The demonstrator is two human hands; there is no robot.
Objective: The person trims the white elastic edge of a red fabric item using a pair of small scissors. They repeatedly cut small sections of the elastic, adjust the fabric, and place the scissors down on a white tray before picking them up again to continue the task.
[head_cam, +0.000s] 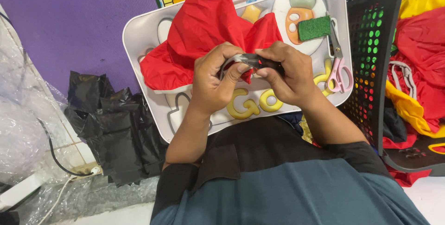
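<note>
Can't really make out the small dark piece (252, 61) pinched between both hands — fingers cover most of it. The red cloth (208, 30) hides much of the white tray (139, 30), and the black basket (375, 35) runs off the right edge.

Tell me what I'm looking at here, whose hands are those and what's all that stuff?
There is only one picture. It comes from a camera on a person's head, looking down, so you see their own arms and dark shirt at the bottom.

The left hand and the right hand are close together, both pinching a small dark strap piece at the edge of a red cloth.

The cloth lies on a white lap tray with cartoon pictures. Also on the tray are pink scissors and a green sponge-like block.

On the right stands a black basket with holes, holding more red and yellow cloth. On the left lie black plastic bags beside a purple mat.
</note>
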